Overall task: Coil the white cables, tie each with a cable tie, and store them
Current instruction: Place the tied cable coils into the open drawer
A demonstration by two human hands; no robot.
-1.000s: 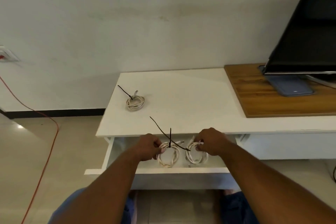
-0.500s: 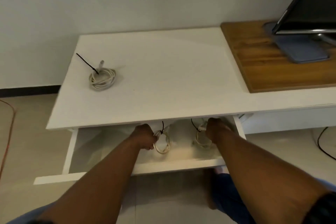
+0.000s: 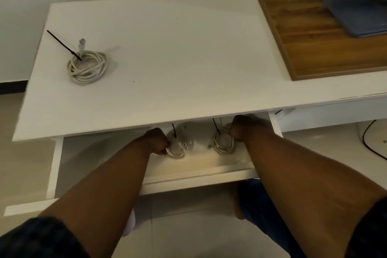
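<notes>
From the head view I have my left hand (image 3: 156,140) closed in a fist on one tied coil of white cable (image 3: 178,147) and my right hand (image 3: 240,129) fisted on a second tied white coil (image 3: 224,142), both low inside the open white drawer (image 3: 199,180) at six o'clock. I judge this the storing step. Next I should let both go, then fetch the third white coil with its black cable tie (image 3: 88,67) from the white desk top (image 3: 167,52) at ten o'clock.
</notes>
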